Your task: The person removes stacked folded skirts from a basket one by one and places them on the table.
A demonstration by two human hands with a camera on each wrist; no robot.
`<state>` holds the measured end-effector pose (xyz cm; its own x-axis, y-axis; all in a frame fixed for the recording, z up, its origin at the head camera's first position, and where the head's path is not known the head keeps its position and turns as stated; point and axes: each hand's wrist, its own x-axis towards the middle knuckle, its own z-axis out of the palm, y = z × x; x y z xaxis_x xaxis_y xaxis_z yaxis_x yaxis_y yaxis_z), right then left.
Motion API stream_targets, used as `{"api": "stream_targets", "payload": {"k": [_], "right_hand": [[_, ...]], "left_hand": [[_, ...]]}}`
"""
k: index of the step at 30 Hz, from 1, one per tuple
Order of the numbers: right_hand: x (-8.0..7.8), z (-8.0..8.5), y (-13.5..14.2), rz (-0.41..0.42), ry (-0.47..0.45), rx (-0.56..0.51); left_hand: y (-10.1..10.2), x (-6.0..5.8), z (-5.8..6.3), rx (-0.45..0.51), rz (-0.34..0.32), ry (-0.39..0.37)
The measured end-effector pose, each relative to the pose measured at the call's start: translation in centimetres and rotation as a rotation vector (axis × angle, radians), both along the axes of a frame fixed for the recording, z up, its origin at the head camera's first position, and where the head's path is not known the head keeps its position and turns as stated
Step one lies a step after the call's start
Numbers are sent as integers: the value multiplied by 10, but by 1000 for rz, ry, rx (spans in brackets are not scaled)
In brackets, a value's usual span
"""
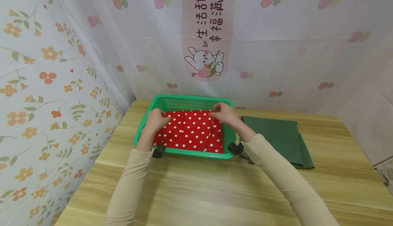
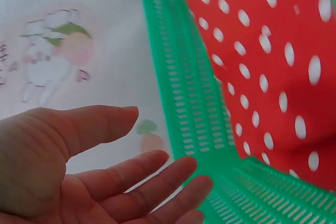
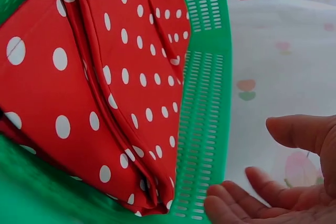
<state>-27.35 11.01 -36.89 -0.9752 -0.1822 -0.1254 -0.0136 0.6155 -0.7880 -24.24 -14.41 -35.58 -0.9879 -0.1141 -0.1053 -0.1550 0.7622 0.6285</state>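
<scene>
A red cloth with white polka dots lies folded inside a green plastic basket with slotted walls. Over the basket's left end is my left hand, its fingers apart and nothing between them in the left wrist view. My right hand is above the back right corner, also holding nothing, with thumb and fingers spread in the right wrist view. Layered folds of the polka-dot cloth show beside the slotted wall there. Both hands are near the cloth's far corners.
To the right of the basket, a folded dark green cloth lies on the wood-grain table. A patterned white curtain hangs right behind the basket, and a floral one borders the table's left side.
</scene>
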Motion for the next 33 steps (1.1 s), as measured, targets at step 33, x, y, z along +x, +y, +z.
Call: {"api": "stream_targets", "payload": {"k": [33], "right_hand": [[-28, -32, -21, -176, -307, -31]], "left_hand": [[-14, -53, -37, 85, 143, -509]]}}
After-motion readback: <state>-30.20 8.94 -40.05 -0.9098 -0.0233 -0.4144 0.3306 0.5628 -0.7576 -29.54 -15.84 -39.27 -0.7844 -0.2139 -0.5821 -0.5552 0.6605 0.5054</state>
